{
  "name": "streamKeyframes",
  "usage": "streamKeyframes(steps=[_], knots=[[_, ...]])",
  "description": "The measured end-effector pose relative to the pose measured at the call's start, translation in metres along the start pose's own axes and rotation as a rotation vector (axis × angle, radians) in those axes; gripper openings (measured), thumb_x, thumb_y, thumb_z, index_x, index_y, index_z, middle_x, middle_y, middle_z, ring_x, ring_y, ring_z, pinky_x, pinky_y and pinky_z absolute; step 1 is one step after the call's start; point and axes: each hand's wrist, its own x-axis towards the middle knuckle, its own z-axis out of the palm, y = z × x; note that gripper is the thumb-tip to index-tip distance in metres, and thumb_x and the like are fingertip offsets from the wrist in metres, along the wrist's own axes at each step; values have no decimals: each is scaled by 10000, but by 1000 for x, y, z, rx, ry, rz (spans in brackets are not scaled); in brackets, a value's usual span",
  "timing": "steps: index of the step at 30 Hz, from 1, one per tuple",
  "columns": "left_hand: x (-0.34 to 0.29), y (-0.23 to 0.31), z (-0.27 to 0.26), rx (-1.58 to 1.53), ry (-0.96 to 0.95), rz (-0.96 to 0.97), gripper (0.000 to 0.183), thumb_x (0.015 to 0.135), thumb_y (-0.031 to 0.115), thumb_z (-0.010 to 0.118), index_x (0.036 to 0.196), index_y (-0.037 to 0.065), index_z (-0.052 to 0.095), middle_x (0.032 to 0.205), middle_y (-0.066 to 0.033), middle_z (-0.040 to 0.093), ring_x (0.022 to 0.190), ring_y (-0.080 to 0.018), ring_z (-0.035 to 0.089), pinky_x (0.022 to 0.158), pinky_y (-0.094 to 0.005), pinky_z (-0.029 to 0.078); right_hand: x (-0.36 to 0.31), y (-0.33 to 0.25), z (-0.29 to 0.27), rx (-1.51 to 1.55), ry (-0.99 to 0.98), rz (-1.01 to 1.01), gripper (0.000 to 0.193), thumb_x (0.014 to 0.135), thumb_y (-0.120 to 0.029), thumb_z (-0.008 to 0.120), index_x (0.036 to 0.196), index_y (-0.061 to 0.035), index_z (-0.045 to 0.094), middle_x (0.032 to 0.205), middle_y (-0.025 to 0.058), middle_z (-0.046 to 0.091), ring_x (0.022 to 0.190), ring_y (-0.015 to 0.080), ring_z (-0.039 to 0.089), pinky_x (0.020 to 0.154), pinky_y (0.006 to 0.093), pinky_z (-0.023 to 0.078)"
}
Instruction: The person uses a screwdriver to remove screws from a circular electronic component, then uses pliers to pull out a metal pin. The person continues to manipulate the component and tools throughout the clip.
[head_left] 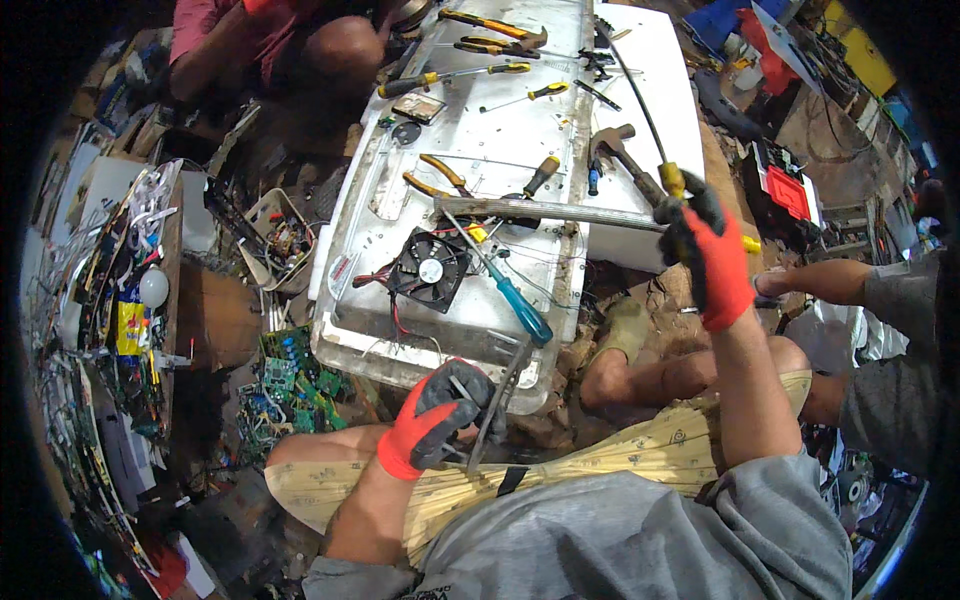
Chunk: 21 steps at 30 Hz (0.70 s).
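My left hand (435,415), in a red and grey glove, is closed on a bent metal strip (493,405) above my lap; the glove partly hides the piece. Out to the right, my right hand (710,250), gloved alike, closes round a long thin-shafted tool with a yellow handle (672,181), seemingly a screwdriver. Just left of it lie a claw hammer (630,160) and a ribbed metal bar (550,210), both running up to the glove. A teal-handled screwdriver (515,300) leans beside a black computer fan (429,268) on the white panel (345,225).
Pliers (440,178), a yellow-black screwdriver (543,176) and another hammer (500,28) lie on the panel. Green circuit boards (290,375) and a bin of parts (275,235) stand left. Another person (270,50) sits at the far left; someone's leg (825,282) reaches in at right.
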Motion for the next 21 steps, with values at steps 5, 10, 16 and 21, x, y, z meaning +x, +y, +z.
streamKeyframes(steps=[5,10,16,21], knots=[[0,0,2,-77,-42,-30,230,917,146,647,1062,10,530,992,-110,587,863,-236,632,756,-383,519,3,-32,-12,-91,67,19,518,914,-137,625,1389,-17,459,866,89,666,583,119,566,502,247,427],[-1,1,4,-47,-4,-48,259,898,146,672,1069,15,529,975,-101,587,861,-231,633,746,-376,521,-13,-16,1,-34,56,1,538,892,-153,650,1374,0,466,875,89,665,622,115,572,551,250,448],[-5,6,2,70,92,-30,306,882,175,704,1092,33,531,990,-102,617,882,-206,637,734,-352,526,-18,-50,1,-55,127,-318,479,956,-193,594,1379,-5,471,990,80,654,746,118,593,685,265,473],[-1,2,5,224,137,120,309,886,166,696,1097,22,522,967,-134,647,801,-238,670,709,-363,549,-16,-71,-30,-141,206,-316,419,984,-268,555,1313,-12,508,988,77,649,715,111,589,632,263,473]])
